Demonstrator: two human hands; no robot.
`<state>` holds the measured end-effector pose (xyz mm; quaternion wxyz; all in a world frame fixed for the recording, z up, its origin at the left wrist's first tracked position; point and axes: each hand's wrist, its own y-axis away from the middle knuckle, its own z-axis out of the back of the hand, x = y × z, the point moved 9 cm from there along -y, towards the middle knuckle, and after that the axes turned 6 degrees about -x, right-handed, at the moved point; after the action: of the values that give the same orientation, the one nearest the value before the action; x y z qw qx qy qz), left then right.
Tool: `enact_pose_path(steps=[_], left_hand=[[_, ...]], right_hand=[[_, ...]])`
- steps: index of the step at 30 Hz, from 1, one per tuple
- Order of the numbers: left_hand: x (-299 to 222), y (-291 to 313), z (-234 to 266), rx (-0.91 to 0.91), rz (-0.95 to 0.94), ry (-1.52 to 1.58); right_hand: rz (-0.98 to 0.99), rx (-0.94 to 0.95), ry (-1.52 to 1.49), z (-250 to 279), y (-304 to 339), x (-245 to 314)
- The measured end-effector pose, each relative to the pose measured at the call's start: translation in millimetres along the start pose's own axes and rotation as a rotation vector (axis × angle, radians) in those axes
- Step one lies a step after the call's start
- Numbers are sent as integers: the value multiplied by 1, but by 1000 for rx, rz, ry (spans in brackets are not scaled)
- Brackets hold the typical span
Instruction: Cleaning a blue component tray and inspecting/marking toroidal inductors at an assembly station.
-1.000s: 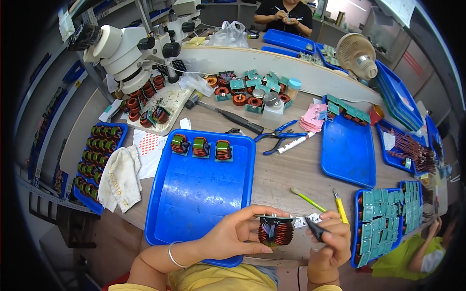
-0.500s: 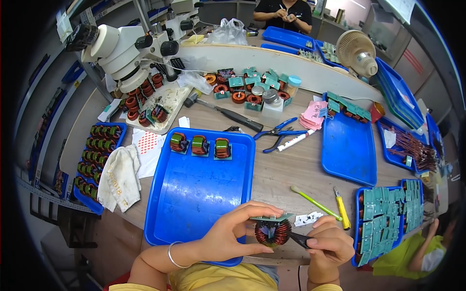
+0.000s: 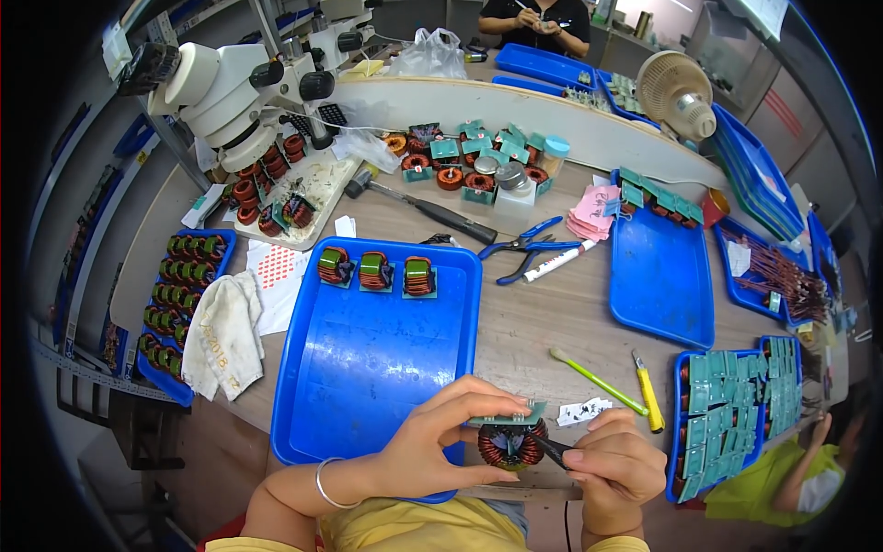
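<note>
Between the thumb and fingers of my left hand (image 3: 425, 443) is a toroidal coil (image 3: 504, 448) wound with copper-red wire. Its small green circuit board (image 3: 509, 417) faces up, pins poking out of the top under my fingertips. My right hand (image 3: 618, 463) pinches black tweezers (image 3: 554, 449), their tip against the right side of the coil. The exact spot the tip touches is too small to make out. Left of the coil, under my left hand's reach, lies a large blue tray (image 3: 377, 368). Three coils on boards, one of them this green-topped coil (image 3: 419, 276), stand along its far end.
Right of my hands lie a green stick (image 3: 598, 382), a yellow cutter (image 3: 647, 394) and a blue tray of boards (image 3: 722, 423). Farther off are pliers (image 3: 524, 248), a hammer (image 3: 432, 212), a marker (image 3: 559, 261) and a microscope (image 3: 221, 101). A person (image 3: 535, 23) works behind the partition.
The tweezers' tip has moved left, closer in against the coil, and my right hand has shifted slightly left with it. My left hand still holds the coil.
</note>
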<state>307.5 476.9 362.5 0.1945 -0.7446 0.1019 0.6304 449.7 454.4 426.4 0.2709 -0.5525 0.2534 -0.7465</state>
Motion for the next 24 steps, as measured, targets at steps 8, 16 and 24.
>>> enact_pose_path(steps=[8,16,24], left_hand=[[0,1,3,-19,-11,-67],[-15,0,8,-93,-210,-327],[-18,1,10,-116,-231,-377]], right_hand=[[16,12,30,-3,-1,2],[-2,24,50,-3,-2,0],[-55,-93,76,-3,0,-4]])
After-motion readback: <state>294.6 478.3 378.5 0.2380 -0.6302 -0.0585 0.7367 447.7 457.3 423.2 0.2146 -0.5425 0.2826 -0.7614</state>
